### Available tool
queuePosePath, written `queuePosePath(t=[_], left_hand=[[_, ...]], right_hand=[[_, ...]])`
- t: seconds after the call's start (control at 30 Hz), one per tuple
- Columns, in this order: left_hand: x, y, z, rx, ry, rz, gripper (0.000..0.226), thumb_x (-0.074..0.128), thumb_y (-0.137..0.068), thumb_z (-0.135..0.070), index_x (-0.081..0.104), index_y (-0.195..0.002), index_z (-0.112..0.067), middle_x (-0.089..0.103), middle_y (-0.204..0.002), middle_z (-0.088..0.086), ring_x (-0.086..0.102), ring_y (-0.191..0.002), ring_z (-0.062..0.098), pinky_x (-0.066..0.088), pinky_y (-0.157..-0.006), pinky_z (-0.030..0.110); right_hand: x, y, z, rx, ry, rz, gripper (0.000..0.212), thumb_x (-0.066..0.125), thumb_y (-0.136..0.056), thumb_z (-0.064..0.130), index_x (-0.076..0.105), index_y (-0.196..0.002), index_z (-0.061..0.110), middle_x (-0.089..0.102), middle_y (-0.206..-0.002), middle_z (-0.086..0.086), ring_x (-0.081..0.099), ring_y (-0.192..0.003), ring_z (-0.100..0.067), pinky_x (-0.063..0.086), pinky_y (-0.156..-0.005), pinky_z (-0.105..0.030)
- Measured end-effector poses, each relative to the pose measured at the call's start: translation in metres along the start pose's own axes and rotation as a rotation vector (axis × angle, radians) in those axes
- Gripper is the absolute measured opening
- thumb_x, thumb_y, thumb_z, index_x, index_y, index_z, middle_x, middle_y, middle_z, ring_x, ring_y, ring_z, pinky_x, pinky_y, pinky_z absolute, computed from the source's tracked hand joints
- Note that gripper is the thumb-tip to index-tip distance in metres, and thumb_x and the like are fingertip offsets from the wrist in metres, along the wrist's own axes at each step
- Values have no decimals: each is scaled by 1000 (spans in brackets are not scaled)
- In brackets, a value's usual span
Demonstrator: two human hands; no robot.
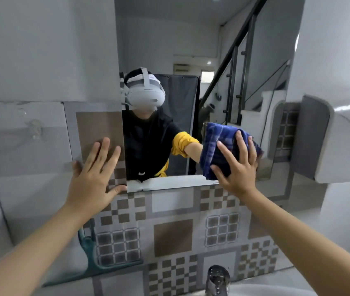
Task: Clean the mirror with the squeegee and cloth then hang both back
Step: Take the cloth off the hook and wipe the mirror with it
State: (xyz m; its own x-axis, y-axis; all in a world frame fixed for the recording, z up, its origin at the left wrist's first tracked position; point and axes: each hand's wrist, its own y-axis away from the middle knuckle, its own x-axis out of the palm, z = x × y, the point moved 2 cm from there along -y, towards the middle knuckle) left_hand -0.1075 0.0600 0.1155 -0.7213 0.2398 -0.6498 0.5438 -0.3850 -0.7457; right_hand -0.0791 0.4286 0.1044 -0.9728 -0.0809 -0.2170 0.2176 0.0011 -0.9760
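The tiled wall (pixel 174 231) fills the far side, grey with brown checks, plain grey plaster above it. Set into it, the mirror (pixel 191 50) runs from mid-height to the top of view; its lower edge sits just above the patterned tiles, its left edge beside a brown tile. On the right a white wall dispenser (pixel 344 142) juts out, crowding the mirror's right edge. Low on the left, a teal squeegee (pixel 88 251) lies against the tiles, mostly behind the left forearm. At the near bottom edge a chrome tap (pixel 218 278) stands over the rim of a white basin (pixel 276 290).

The left hand (pixel 95 174) lies flat on the wall, fingers spread, thumb touching the mirror's lower left corner. The right hand (pixel 237 165), fingers spread, presses a folded blue checked cloth (pixel 219 144) against the mirror's lower right part.
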Motion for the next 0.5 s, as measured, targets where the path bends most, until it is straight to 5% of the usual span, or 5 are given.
queuePosePath(t=[0.27, 0.5], left_hand=[[4, -1, 0, 3, 32, 17, 96, 49, -70, -61, 7, -147, -22, -3, -157, 4, -1, -143, 25, 22, -102, 70], [1, -3, -4, 4, 71, 29, 101, 65, -69, -51, 8, -147, -21, -1, -156, 5, 1, -143, 26, 19, -101, 71]], right_hand=[[-4, 31, -1, 764, -228, -18, 68, 38, -83, 61, 28, -146, 38, 6, -161, -5, 10, -140, -42, 20, -112, -60], [14, 29, 103, 869, -430, -31, 68, 38, -82, 62, 25, -145, 39, -4, -161, -6, -6, -142, -37, 14, -112, -61]])
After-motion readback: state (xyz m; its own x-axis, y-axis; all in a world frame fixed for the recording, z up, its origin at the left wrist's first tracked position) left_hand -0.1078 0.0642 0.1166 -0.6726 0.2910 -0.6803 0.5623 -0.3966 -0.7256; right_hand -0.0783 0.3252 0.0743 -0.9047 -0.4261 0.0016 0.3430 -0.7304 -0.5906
